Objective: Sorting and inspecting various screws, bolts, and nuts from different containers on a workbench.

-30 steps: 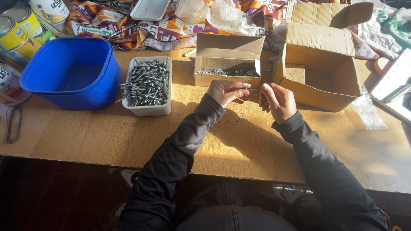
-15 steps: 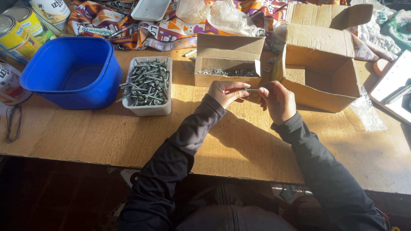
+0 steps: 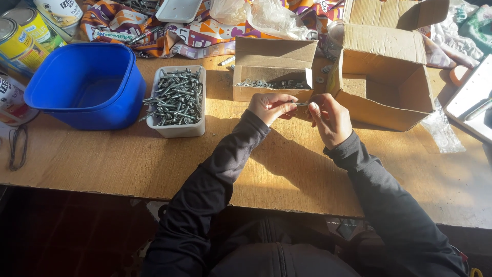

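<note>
Screw (image 3: 301, 104) pinched between left hand (image 3: 270, 107) and right hand (image 3: 330, 119), both closed on it, just in front of small washer box (image 3: 273, 72). Risk: fingertip grip slips, screw drops onto wooden table (image 3: 287, 169), rolls off.

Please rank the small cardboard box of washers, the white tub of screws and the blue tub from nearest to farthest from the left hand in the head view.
1. Small cardboard box, just beyond the left hand.
2. White tub of screws, to its left.
3. Blue tub, farthest left.
</note>
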